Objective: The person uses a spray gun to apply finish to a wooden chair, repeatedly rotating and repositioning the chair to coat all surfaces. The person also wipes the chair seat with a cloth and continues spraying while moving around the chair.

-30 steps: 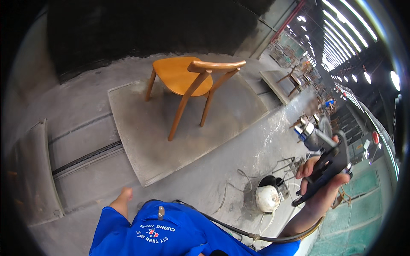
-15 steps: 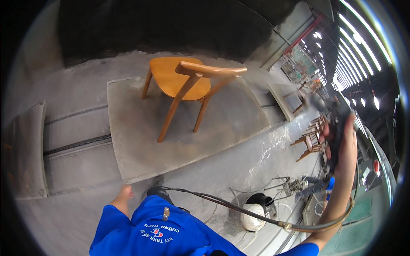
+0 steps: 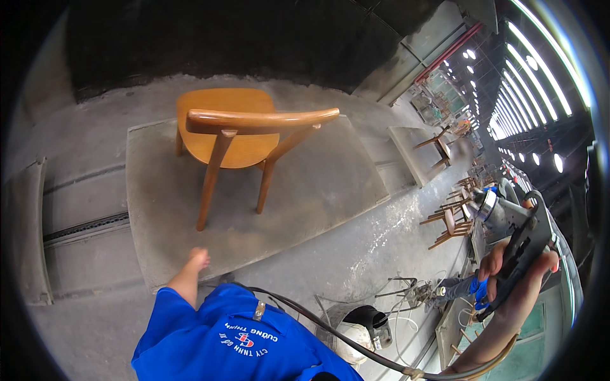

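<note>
A wooden chair [image 3: 244, 141] with a honey-coloured seat and a darker, glossy back stands on a grey flat board [image 3: 305, 197], its backrest toward me. My right hand [image 3: 518, 273], raised at the right, grips a spray gun [image 3: 502, 213] with a silver head and black handle. The gun's head points toward the chair's side of the view, well apart from it. A dark hose [image 3: 324, 327] runs across my front toward my right forearm. Close to the board's near edge, my left hand [image 3: 199, 258] is a loose fist with nothing visible in it.
A slotted rail track [image 3: 86, 228] runs along the floor beneath the board, with another board [image 3: 27, 235] at left. Several chairs [image 3: 450, 219] stand along the right. A white and black container [image 3: 356, 336] sits near me. Behind it a person in blue [image 3: 476, 289] shows partly.
The chair and board appear farther left, and the chair looks larger. My right hand with the spray gun has come lower. My left hand has moved up toward the board.
</note>
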{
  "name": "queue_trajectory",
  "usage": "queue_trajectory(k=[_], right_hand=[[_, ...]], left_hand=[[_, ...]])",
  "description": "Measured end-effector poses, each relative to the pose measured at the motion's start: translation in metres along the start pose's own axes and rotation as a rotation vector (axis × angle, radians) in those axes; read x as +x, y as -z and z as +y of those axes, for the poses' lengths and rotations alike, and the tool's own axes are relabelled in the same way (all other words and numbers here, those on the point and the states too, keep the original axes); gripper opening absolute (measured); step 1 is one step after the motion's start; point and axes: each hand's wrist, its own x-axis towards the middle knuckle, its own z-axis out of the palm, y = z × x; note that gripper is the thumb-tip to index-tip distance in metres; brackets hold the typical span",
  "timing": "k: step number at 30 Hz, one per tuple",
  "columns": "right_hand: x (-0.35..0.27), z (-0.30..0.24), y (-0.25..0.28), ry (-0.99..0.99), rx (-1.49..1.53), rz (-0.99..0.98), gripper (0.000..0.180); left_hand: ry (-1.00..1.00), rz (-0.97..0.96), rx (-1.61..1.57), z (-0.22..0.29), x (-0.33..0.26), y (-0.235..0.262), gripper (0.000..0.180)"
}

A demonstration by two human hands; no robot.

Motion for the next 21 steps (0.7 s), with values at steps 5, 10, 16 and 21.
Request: queue_trajectory(k=[5,10,16,21], right_hand=[[0.028,0.030,0.047,-0.061,-0.093,0.250,0.095],[0.025,0.074,0.073,0.174,0.186,0.231,0.092],[0.065,0.162,0.131,0.510,0.555,-0.550,0.070],[0.113,0.243,0.181,0.198,0.322,-0.129,0.110]], left_hand=[[-0.041,-0.236,0.196,0.069,-0.039,-0.118,0.039],[0.041,-0.260,0.248,0.078,-0.058,-0.167,0.040],[0.036,-0.216,0.282,0.072,-0.058,-0.210,0.041],[0.086,0.074,-0.049,0.052,-0.054,-0.236,0.035]])
